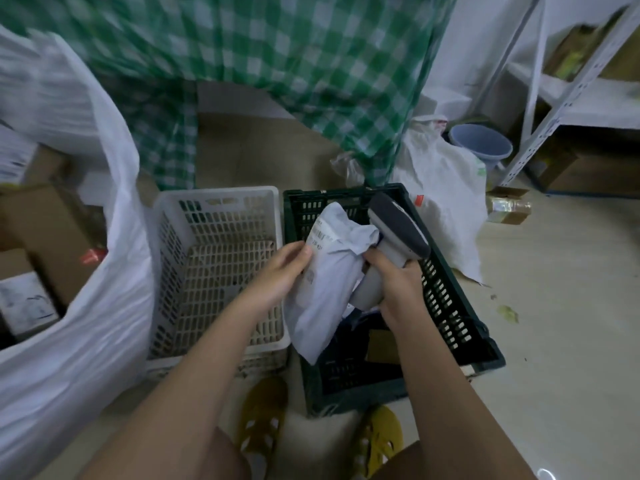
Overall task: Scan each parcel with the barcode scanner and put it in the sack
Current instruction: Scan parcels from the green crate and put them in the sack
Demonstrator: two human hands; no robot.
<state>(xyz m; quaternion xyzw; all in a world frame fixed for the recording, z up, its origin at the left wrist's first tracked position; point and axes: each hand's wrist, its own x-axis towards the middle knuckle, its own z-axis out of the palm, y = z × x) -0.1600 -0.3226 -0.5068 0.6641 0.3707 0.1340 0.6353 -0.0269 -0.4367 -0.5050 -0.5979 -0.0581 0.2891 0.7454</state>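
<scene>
Bare forearms, yellow perforated clogs (263,427) (both feet).

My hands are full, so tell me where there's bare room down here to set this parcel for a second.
The white basket between the sack and the green crate shows a bare bottom. Bare floor lies right of the crate. The crate and the sack already hold goods, and the left hand, parcel and scanner crowd the crate.

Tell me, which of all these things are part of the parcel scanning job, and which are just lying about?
Part of the job:
parcel, held by the left hand
scanner, gripped by the right hand
sack, holding boxes
green crate

Lying about:
white crate
bucket
checked cloth
shelves
taped box
</scene>
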